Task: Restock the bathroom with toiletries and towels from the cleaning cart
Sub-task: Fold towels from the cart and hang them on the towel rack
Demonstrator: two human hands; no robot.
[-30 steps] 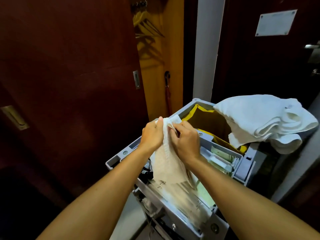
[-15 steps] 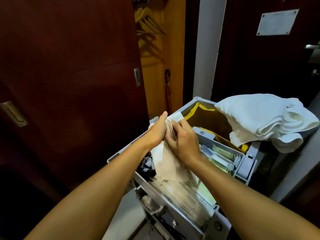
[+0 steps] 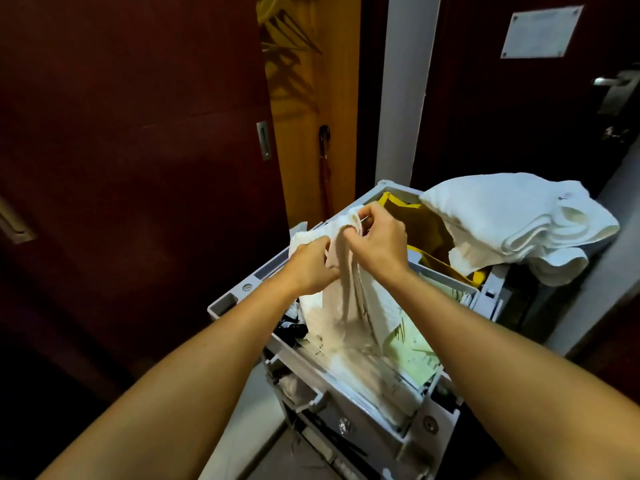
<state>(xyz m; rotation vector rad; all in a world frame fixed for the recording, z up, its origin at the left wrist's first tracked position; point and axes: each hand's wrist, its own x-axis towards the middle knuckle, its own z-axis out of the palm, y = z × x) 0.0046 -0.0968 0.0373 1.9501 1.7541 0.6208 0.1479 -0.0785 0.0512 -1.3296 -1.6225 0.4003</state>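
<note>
Both my left hand (image 3: 313,263) and right hand (image 3: 379,239) grip the cream towel (image 3: 346,299) above the grey cart (image 3: 363,420); folded towels (image 3: 512,220) overhang its 2 o'clock edge.

Both forearms outstretched, left hand (image 3: 310,265) grip closed, right hand (image 3: 378,237) pinching higher

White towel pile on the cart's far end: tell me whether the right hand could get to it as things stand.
Probably yes, once freed. The right hand grips the cream cloth; the white towel pile lies uncovered just beyond it, nothing between.
</note>
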